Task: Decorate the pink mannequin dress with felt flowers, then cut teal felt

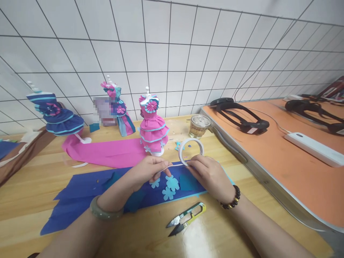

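Closed around the lower edge of a white tape roll (180,150) is my right hand (212,175), holding the roll upright. My left hand (150,170) pinches the free end of a thin strip of tape (176,165) that runs taut between both hands. Beneath them lies a dark blue fabric sheet (80,186) with light blue flower cutouts (172,183) and teal fabric pieces (188,182) on it. Thread snips (186,218) with a yellow and green body rest in front of the sheet, blades pointing left.
Miniature dress forms stand behind: a blue dress (63,122), a striped dress (125,120) and a pink dress (153,125). Pink fabric (107,152) lies between them. A lidded cup (199,126) stands near the wall. An orange table (268,161) at right holds black headsets (242,116) and a white power strip (313,147).
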Motion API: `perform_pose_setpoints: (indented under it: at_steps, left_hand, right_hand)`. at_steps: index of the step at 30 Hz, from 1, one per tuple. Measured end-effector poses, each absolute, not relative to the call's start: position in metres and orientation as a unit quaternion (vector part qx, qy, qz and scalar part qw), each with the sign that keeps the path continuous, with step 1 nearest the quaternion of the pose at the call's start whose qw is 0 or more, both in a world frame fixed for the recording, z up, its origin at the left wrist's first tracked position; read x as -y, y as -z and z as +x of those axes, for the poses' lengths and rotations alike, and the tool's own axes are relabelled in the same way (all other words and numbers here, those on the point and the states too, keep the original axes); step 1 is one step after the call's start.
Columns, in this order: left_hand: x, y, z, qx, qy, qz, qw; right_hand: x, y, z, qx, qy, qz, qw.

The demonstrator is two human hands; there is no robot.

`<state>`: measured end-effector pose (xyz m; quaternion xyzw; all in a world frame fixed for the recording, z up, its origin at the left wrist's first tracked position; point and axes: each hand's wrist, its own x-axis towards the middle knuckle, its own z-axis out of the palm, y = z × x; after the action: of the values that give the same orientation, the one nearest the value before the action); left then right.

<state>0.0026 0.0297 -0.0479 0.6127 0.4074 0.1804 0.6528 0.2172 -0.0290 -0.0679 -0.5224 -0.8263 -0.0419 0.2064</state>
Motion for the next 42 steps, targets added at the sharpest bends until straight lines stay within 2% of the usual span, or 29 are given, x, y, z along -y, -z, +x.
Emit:
perform_pose_setpoints:
  at_steps: [3, 6, 10, 14, 23, 30, 32, 35, 38, 42]
  left_hand:
    - [-0.029, 0.048, 0.004, -0.362, -0.19, 0.529, 0.744]
    - [-0.03, 0.049, 0.003, -0.342, -0.202, 0.488, 0.777]
    - [-0.03, 0.048, 0.003, -0.326, -0.195, 0.516, 0.768]
    - [-0.028, 0.049, 0.005, -0.32, -0.198, 0.531, 0.759]
    - [-0.028, 0.071, 0.014, -0.338, -0.213, 0.517, 0.757]
    - [-0.031, 0.078, 0.015, -0.383, -0.244, 0.49, 0.744]
    - [-0.031, 0.077, 0.015, -0.389, -0.249, 0.486, 0.742]
    - [-0.032, 0.076, 0.015, -0.393, -0.252, 0.483, 0.741]
    - [-0.032, 0.076, 0.015, -0.4, -0.257, 0.49, 0.731]
    - [-0.032, 0.077, 0.015, -0.404, -0.255, 0.498, 0.723]
  right_hand:
    - [0.029, 0.071, 0.217, 0.819, 0.058, -0.523, 0.23]
    - [0.029, 0.074, 0.217, 0.81, 0.042, -0.527, 0.255]
    - [0.029, 0.077, 0.216, 0.795, 0.001, -0.535, 0.286]
    - [0.028, 0.078, 0.213, 0.791, -0.036, -0.543, 0.279]
    - [0.024, 0.085, 0.205, 0.798, -0.029, -0.585, 0.142]
    - [0.029, 0.067, 0.21, 0.797, -0.125, -0.552, 0.212]
    - [0.038, 0.058, 0.206, 0.831, -0.181, -0.495, 0.178]
    - [0.053, 0.052, 0.193, 0.882, -0.259, -0.391, 0.055]
    - [0.064, 0.056, 0.179, 0.894, -0.199, -0.401, -0.027]
    - [0.071, 0.062, 0.167, 0.905, -0.116, -0.406, -0.05]
